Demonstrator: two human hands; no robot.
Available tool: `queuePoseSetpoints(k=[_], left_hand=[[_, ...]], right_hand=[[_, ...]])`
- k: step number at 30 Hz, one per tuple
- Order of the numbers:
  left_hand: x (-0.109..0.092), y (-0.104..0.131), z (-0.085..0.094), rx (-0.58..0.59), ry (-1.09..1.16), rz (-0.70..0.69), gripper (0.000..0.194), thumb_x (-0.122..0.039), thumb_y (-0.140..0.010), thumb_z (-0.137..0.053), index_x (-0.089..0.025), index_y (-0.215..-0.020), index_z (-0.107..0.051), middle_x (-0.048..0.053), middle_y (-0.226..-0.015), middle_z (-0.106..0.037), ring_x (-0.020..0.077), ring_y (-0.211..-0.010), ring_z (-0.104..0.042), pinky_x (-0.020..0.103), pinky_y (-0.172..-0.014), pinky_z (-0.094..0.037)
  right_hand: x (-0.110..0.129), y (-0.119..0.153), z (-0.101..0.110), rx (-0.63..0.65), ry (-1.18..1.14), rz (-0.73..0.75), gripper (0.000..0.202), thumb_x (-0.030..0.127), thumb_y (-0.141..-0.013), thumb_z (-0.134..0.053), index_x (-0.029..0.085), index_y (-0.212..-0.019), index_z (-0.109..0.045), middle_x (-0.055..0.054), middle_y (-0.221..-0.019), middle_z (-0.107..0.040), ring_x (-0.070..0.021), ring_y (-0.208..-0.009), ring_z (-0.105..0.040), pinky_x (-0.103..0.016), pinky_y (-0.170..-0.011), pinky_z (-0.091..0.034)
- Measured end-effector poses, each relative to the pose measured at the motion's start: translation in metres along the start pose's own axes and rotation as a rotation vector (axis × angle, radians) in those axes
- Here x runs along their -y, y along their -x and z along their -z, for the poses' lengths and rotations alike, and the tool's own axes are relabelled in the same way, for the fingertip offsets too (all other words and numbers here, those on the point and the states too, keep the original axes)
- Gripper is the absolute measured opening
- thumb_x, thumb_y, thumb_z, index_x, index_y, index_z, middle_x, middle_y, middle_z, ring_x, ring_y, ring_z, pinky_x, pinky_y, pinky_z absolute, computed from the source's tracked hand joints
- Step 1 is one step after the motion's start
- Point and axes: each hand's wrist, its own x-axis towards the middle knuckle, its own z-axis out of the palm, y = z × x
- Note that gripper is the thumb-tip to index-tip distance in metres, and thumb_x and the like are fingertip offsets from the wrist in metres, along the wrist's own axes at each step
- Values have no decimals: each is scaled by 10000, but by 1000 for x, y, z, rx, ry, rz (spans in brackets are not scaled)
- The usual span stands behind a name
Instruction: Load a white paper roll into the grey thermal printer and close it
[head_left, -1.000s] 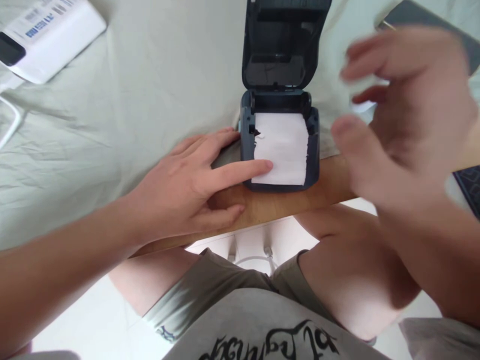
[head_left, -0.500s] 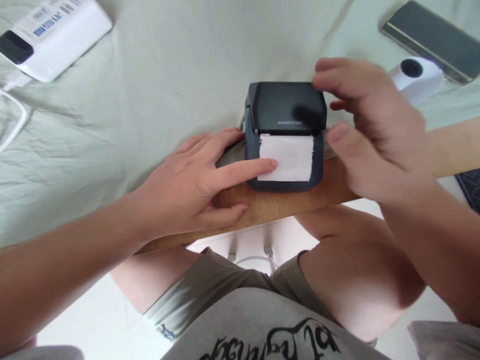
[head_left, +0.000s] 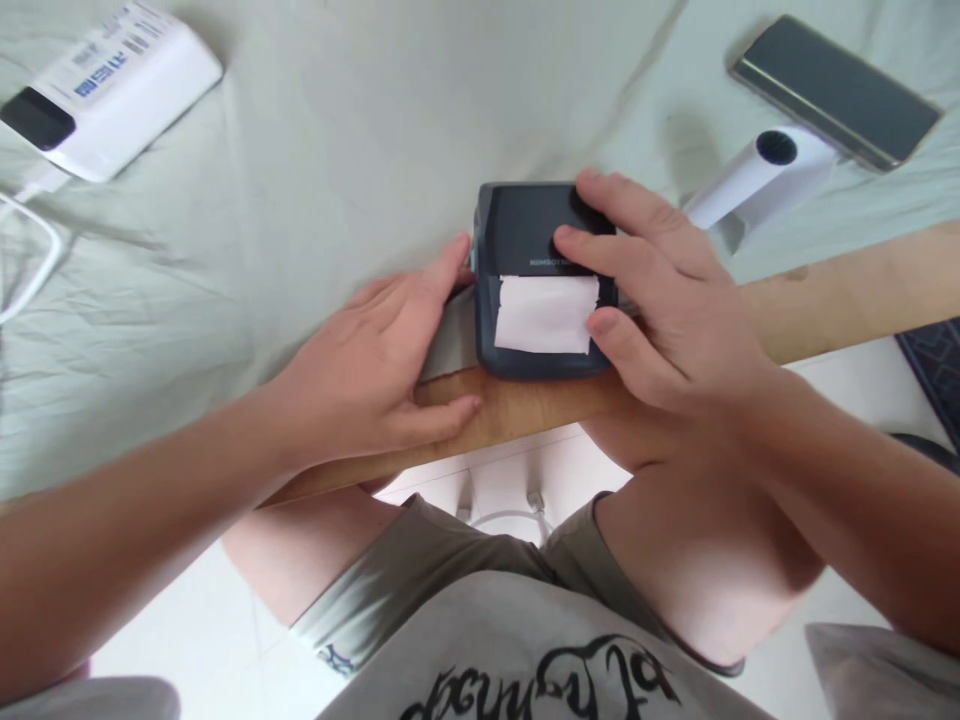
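A dark label printer [head_left: 544, 362] stands at the table's front edge, its black lid [head_left: 525, 225] lying down flush. From below the lid a white paper label [head_left: 544, 315] with ragged sides spreads over the printer's front. My left hand [head_left: 367, 360] rests on the cloth left of the printer, open, its index fingertip touching the printer's left side and its thumb out over the wooden edge. My right hand [head_left: 667, 300] lies spread over the printer's right side. Two of its fingers press on the lid, and its thumb touches the label's right edge.
A white power bank [head_left: 142, 100] with a cable [head_left: 49, 255] lies at the far left. At the right are a white cylindrical device [head_left: 739, 185] and a dark phone [head_left: 840, 90]. Pale green cloth [head_left: 360, 130] covers the table back from its wooden edge [head_left: 840, 300].
My right hand has moved left onto the printer, and the lid has gone down flat. My left index finger has left the label for the printer's left side. The printer has shifted slightly left.
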Motion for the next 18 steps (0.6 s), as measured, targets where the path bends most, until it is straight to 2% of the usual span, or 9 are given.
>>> queuePoseSetpoints(k=[3,5,7,9,12,14,18], left_hand=[[2,2,0,-2,-19,-1,1033,-581,-1216,-562,-180,-2063,-127,189,-1999,-615,476,-1828,-654,662,-1539,-540],[2,0,2,47,-34,32,1046,-565,-1198,-582,-162,-2058,-144,197,-2024,-578,490,-1857,-613,665,-1553,-507],[2,-3,5,94,-35,60,1109,-583,-1158,-605,-125,-2054,-139,217,-2042,-546,507,-1882,-569,675,-1571,-467],[3,-6,6,119,-30,70,1135,-585,-1138,-602,-84,-2045,-139,240,-2047,-531,506,-1889,-548,673,-1582,-438],[4,-9,6,117,-33,59,1134,-579,-1134,-591,-59,-2035,-138,259,-2046,-522,495,-1890,-536,656,-1585,-420],[4,-10,6,103,-40,47,1139,-580,-1129,-602,-62,-2031,-139,256,-2032,-534,486,-1873,-545,647,-1582,-419],[-1,-13,4,84,-80,66,1110,-564,-1135,-623,-75,-2029,-184,231,-1972,-573,471,-1816,-569,631,-1567,-449]], right_hand=[[-1,1,-3,-10,-27,-19,639,646,-1333,-475,312,-1822,-713,-143,-1978,-670,-375,-1858,-703,-633,-1465,-720],[-5,2,-3,-41,-47,-25,720,703,-1337,-436,288,-1882,-655,-177,-2001,-635,-367,-1899,-660,-594,-1468,-718],[-9,1,-1,-5,-88,-62,736,690,-1349,-409,315,-1967,-551,-148,-2029,-607,-345,-1941,-610,-567,-1513,-686],[-13,-1,2,96,-125,-115,723,680,-1348,-424,389,-2007,-482,-81,-2029,-619,-322,-1920,-633,-548,-1550,-657],[-15,-3,6,180,-142,-180,752,733,-1327,-426,405,-2000,-499,-54,-2021,-630,-320,-1856,-692,-560,-1552,-662],[-15,-3,6,174,-141,-178,795,768,-1316,-406,377,-1999,-512,-56,-2027,-621,-333,-1876,-670,-590,-1568,-651],[-16,-2,6,159,-124,-192,773,737,-1321,-389,394,-2001,-522,-27,-2057,-584,-317,-1905,-641,-571,-1611,-614]])
